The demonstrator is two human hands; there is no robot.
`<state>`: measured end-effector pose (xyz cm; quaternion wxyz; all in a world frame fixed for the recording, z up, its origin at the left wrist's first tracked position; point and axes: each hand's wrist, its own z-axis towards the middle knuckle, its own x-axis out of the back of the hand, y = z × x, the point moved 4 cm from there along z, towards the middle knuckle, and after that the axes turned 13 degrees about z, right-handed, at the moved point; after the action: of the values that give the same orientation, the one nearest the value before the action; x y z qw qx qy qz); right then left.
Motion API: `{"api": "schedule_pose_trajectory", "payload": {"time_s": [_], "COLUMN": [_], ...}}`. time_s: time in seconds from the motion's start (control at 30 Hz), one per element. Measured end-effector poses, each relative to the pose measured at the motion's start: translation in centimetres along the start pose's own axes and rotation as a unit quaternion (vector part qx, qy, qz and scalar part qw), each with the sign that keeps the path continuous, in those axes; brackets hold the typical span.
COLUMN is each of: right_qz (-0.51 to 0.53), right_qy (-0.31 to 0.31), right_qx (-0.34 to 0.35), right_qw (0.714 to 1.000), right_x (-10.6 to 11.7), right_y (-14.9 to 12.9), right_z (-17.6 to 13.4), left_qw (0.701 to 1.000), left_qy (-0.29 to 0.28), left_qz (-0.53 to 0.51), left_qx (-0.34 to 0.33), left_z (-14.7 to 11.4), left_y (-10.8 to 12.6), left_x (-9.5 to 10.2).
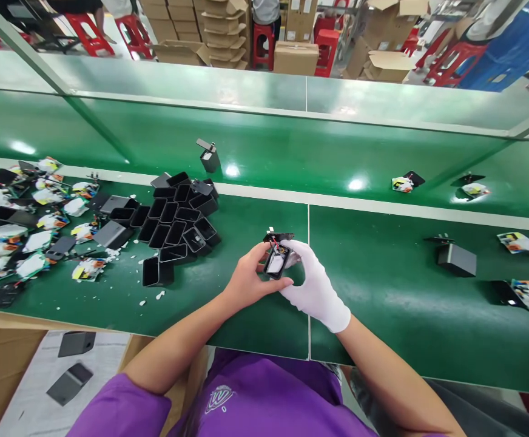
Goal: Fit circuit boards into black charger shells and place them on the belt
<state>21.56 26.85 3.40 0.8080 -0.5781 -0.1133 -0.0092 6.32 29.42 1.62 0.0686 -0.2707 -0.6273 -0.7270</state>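
Observation:
Above the green bench, a small black charger casing [276, 261] sits between my two hands, its open end facing me. White material shows inside, and a red wire leads to a black plug cover [279, 237] hanging at its top edge. My bare left hand [252, 271] grips the casing from the left, with thumb below and fingers along the side. A white glove covers my right hand [312, 282], which closes on the casing from the right; some of its fingertips are hidden behind it.
Left of my hands stand several empty black casings [168, 221]. Farther left lies a heap of circuit boards [32, 237] with white and yellow parts. A casing with its cover [457, 260] rests at right. An open carton [64, 388] holds two casings below the bench's left edge.

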Motion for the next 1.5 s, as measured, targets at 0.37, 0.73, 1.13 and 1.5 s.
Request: {"api": "schedule_pose_trajectory", "payload": {"time_s": [0.37,0.73,1.13,1.5], "right_qz": [-0.100,-0.067,0.059,-0.066], "right_qy": [0.096,0.119,-0.038,0.053], "right_qx": [0.018,0.029,-0.115,-0.014], "right_qw": [0.990,0.990,0.991,0.996], "right_x": [0.3,1.5,4.1,3.6], "right_y": [-0.7,-0.7,-0.8,-1.4], "right_z": [0.6,0.8,2.2,-3.2], "left_qw": [0.970,0.985,0.987,0.983], "left_qy": [0.013,-0.056,-0.003,0.033], "left_qz": [0.193,0.119,0.102,0.040], "left_qx": [-0.146,-0.111,-0.126,-0.179], "left_z": [-0.3,-0.1,0.1,0.6], "left_y": [0.5,1.0,1.0,3.0], "left_x": [-1.1,-1.2,-1.2,-3.7]}}
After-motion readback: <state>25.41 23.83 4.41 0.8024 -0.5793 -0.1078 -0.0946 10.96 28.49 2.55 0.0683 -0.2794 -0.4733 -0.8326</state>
